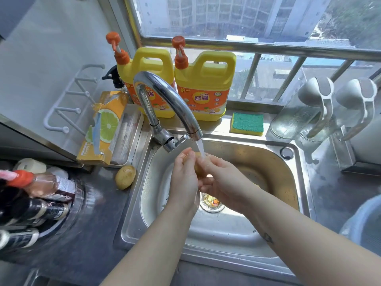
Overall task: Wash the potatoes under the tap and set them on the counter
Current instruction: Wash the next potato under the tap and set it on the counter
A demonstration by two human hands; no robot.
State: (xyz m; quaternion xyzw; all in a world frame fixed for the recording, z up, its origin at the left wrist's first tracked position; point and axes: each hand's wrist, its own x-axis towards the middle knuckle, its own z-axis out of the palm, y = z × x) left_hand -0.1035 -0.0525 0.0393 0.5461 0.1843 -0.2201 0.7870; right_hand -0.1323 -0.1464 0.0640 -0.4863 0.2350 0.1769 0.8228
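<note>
Head view: both hands meet over the sink (268, 157), right under the tap (165, 96), and the running water (201, 148) lands between them. The left hand (184, 178) and right hand (221, 178) are cupped round one potato (198, 169), fingers closed on it from both sides, so only a sliver of it shows. It looks firm and fairly light, but wet skin will likely make it slippery; wrapping the whole palm round its middle seems the safest hold. Both forearms reach in from below, wrists bent inward. A second potato (125, 176) lies on the counter (99, 203), just beside the sink's left rim.
</note>
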